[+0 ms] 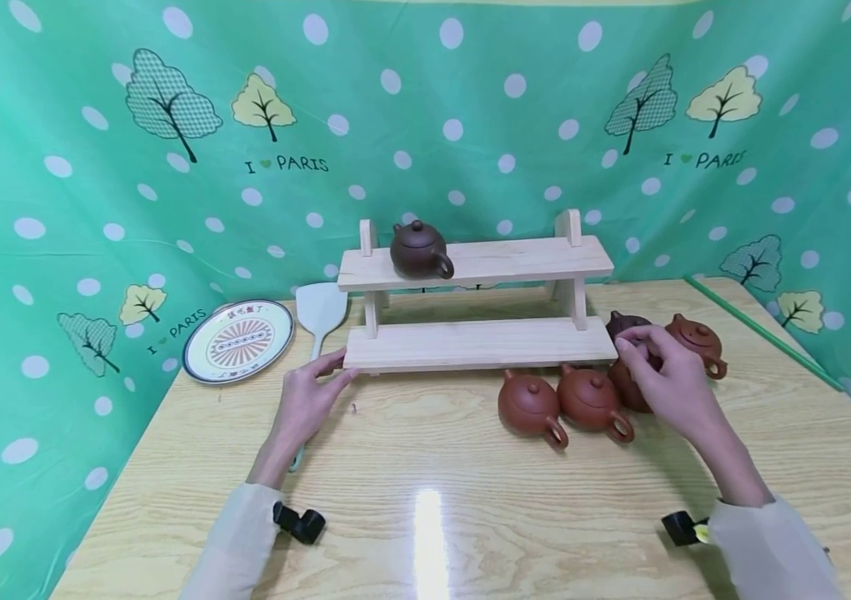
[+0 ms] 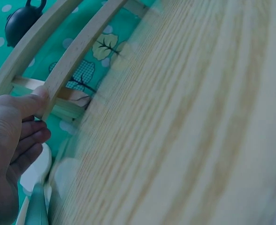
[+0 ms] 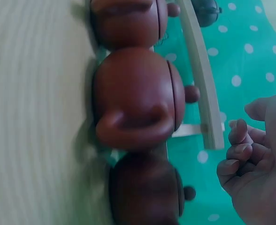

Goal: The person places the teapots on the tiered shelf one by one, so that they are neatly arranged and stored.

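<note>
A two-tier wooden shelf (image 1: 481,343) stands on the table, with a dark teapot (image 1: 413,250) on its upper board. My left hand (image 1: 308,402) pinches the left end of the lower board; in the left wrist view the thumb (image 2: 37,96) lies over that end. By the board's right end is my right hand (image 1: 668,379), fingers loosely bent and holding nothing in the right wrist view. Two reddish-brown teapots (image 1: 530,406) (image 1: 592,398) sit before the shelf. A darker brown teapot (image 1: 626,390) is partly hidden by the right hand, with another dark teapot (image 1: 623,327) behind.
One more reddish teapot (image 1: 697,340) sits to the right, and beyond it lies a green stick (image 1: 766,333). Left of the shelf are a pale spatula (image 1: 322,308) and a patterned plate (image 1: 239,342). A green dotted cloth (image 1: 455,100) hangs behind the table.
</note>
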Demonstrator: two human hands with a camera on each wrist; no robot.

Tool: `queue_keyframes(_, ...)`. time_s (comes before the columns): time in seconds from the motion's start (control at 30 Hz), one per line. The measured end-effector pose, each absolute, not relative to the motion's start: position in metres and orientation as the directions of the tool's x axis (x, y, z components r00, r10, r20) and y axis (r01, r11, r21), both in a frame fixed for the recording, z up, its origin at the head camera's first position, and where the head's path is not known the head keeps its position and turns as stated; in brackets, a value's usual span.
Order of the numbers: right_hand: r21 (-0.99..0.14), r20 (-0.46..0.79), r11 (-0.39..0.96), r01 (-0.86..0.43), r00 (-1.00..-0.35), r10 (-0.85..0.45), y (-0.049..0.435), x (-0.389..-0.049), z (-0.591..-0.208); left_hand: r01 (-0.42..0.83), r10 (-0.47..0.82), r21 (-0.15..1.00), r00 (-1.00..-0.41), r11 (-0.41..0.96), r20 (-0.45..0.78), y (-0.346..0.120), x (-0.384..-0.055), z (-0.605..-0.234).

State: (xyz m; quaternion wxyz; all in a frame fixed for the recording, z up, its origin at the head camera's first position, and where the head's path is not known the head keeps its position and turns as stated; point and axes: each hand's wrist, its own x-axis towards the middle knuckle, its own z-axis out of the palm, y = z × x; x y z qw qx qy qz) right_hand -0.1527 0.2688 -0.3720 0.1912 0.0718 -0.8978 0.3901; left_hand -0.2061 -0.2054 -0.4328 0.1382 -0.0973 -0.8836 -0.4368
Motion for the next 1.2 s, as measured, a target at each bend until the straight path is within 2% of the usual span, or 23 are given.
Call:
queue_keyframes(0.53, -0.666, 0.400, 0.710, -0.231, -0.913, 0.079, 0.308, -0.125, -0.393, 0.296, 0.049, 0.743, -0.941, 0.601, 0.336, -0.205, -0.206, -0.433)
queue_keyframes(1.2, -0.640, 0.317, 0.757, -0.130, -0.942, 0.106, 0.333, -0.107, -0.410, 0.296, 0.052, 0.742, -0.941, 0.602, 0.334, -0.206, -0.206, -0.434)
